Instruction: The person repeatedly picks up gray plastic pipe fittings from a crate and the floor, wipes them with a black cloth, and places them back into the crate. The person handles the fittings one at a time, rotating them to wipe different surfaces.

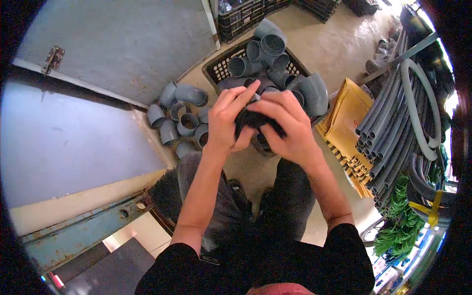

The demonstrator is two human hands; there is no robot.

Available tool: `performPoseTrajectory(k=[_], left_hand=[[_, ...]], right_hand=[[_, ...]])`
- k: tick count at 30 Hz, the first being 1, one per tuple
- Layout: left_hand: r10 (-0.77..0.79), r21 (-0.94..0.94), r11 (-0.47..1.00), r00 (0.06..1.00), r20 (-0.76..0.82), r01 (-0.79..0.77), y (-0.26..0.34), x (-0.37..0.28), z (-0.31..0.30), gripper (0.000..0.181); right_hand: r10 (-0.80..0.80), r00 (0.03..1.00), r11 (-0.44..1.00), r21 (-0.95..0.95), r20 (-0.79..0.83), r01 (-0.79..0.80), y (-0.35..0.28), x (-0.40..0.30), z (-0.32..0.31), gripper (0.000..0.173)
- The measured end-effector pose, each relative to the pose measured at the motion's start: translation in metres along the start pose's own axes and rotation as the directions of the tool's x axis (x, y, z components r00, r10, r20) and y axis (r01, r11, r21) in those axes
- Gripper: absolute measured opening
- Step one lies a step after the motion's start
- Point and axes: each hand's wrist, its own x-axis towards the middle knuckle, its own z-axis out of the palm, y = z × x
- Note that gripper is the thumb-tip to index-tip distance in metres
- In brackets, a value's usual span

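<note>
My left hand [225, 118] and my right hand [289, 120] are close together over my knees, fingers curled around a dark, crumpled-looking item [258, 117]. It is blurred and half covered, so I cannot tell what it is. A small light grey piece [255, 97] shows between the fingertips. Just beyond my hands stands a black plastic crate [211, 70], heaped with grey plastic pipe elbows [274, 44]. More grey pipe elbows [188, 123] lie loose on the floor left of my hands.
Metal door panels [121, 44] stand at the left. Folded yellow sacks [348, 110] bearing print lie right of the crate, beside bundled grey pipes [383, 129] and green ties [400, 221]. Black crates [243, 18] stand at the back. A rusty metal beam [88, 228] crosses the lower left.
</note>
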Motion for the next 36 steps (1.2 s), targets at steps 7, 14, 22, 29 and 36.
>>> performPoseTrajectory(k=[7,14,22,29,36], left_hand=[[-0.23,-0.216,0.957,0.959,-0.164,0.192,0.024,-0.004,0.0,0.072],[-0.515,-0.796,0.513,0.857,0.014,0.321,-0.003,-0.014,0.008,0.082],[-0.31,-0.276,0.927,0.935,-0.175,0.256,-0.013,-0.015,-0.037,0.068],[-0.071,-0.308,0.951,0.976,-0.208,0.003,-0.011,-0.016,-0.037,0.057],[-0.249,-0.531,0.838,0.954,-0.166,0.126,-0.01,-0.012,-0.039,0.059]], right_hand=[[0.53,0.839,0.822,0.319,-0.128,-0.471,0.026,-0.018,0.014,0.044],[0.294,0.888,0.945,0.246,-0.352,-0.215,0.014,0.01,0.045,0.038],[0.41,0.88,0.865,0.407,-0.239,-0.292,0.017,0.027,0.059,0.035],[0.448,0.893,0.746,0.53,0.047,-0.402,0.056,-0.017,0.104,0.031],[0.765,0.643,0.26,0.896,0.037,-0.361,0.037,-0.018,0.111,0.028]])
